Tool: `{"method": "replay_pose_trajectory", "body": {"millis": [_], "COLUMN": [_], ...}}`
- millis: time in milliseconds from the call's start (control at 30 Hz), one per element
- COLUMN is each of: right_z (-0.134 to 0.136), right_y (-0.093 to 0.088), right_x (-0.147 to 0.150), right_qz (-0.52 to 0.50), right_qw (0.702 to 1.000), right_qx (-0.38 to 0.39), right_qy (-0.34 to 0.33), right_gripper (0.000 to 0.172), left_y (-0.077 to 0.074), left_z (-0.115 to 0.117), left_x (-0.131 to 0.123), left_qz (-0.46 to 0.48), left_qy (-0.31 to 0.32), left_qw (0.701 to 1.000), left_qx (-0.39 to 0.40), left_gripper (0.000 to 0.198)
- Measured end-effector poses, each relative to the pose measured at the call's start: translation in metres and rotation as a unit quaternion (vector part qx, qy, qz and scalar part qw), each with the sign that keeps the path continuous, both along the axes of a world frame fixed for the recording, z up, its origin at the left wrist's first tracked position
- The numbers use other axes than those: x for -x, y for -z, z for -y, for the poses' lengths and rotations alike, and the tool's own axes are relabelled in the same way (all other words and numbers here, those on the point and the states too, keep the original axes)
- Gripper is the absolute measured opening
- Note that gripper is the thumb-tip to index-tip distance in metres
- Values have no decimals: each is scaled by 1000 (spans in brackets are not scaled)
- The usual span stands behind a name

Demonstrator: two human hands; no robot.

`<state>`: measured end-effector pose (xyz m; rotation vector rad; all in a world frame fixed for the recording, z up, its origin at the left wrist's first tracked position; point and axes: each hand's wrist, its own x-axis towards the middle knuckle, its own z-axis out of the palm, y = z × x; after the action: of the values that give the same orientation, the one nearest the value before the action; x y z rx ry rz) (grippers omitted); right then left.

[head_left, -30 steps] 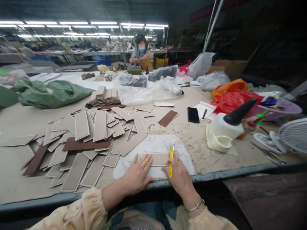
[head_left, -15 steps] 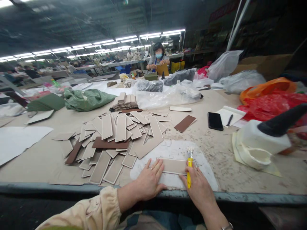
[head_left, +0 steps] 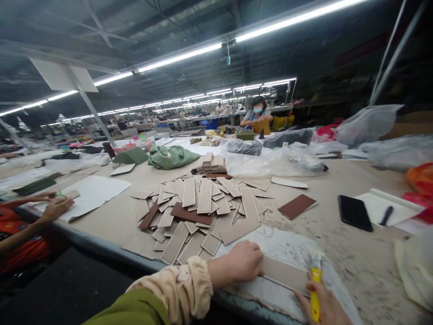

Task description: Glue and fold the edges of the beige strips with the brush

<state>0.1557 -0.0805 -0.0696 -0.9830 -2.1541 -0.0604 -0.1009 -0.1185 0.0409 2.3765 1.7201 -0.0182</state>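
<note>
A beige rectangular panel with pale edges (head_left: pixel 287 273) lies on a glue-stained white sheet (head_left: pixel 280 240) at the table's front edge. My left hand (head_left: pixel 242 262) has its fingers curled closed at the panel's left end; the fingertips are partly hidden. At the other end, my right hand (head_left: pixel 326 306) holds a yellow-handled brush (head_left: pixel 315 289), bristles pointing away from me. Fingers of that hand also touch the panel's right end. Just left of the sheet spreads a loose pile of similar beige panels (head_left: pixel 204 197), with a few brown strips (head_left: pixel 189 214) among them.
A brown panel (head_left: pixel 297 206), a black phone (head_left: pixel 355 213) and a dark pen (head_left: pixel 386 215) on paper lie right. Plastic bags (head_left: pixel 274 162) and a green bag (head_left: pixel 172 156) lie behind the pile. A co-worker's hands (head_left: pixel 57 207) work at far left; another person (head_left: pixel 257 115) sits opposite.
The view has swung left and tilted up, bringing a co-worker's arms into sight. My left hand has gone from lying flat to closed fingers at the panel's left end. My right hand keeps the brush.
</note>
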Motion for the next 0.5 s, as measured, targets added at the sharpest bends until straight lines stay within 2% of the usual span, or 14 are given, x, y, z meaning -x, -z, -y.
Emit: {"method": "replay_pose_trajectory", "body": {"millis": [100, 233, 300, 400, 500], "right_z": [9, 16, 16, 16, 17], "right_y": [-17, -43, -52, -57, -59], "right_x": [0, -3, -5, -8, -10], "right_qz": [-28, -83, -102, -125, -142], "right_qw": [998, 989, 984, 981, 981], "right_qx": [48, 42, 38, 40, 40], "right_qy": [35, 112, 138, 142, 128], "right_gripper": [36, 29, 26, 21, 19], "left_y": [-7, -12, -9, 0, 6], "left_z": [-13, -23, -26, -25, -17], "left_x": [-2, -2, 0, 5, 8], "left_qz": [16, 32, 96, 212, 270], "left_qy": [-31, -81, -110, -143, -160], "left_qw": [999, 993, 984, 954, 935], "left_qx": [21, 79, 105, 154, 167], "left_gripper": [50, 55, 52, 36, 42]}}
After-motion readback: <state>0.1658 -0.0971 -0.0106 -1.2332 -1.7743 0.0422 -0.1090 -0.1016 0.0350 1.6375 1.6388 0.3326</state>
